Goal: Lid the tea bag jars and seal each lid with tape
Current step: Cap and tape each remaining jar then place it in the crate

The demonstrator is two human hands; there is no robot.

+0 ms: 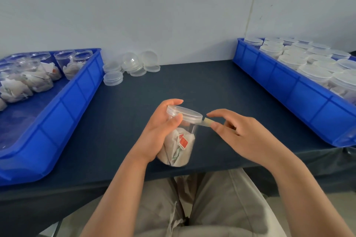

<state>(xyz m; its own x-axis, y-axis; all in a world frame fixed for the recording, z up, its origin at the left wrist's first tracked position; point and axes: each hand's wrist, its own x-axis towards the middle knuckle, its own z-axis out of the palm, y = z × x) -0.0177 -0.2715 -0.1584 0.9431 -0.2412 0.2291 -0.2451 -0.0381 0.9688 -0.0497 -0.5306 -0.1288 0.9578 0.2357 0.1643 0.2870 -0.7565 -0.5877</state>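
My left hand (158, 132) is wrapped around a clear jar of tea bags (180, 146), held tilted above the table's front edge. A clear lid (185, 112) sits on the jar. Between thumb and forefinger of my right hand (237, 131) is a short strip of tape (207, 122), whose other end touches the jar just below the lid rim. Open jars with tea bags (28, 77) stand in the blue tray at left (73, 98). Lidded jars (308, 65) fill the blue tray at right (289, 90).
Several loose clear lids (131, 67) lie on the dark table (192, 86) by the wall, next to the left tray. The white wall rises just behind the table. My legs show below the front edge.
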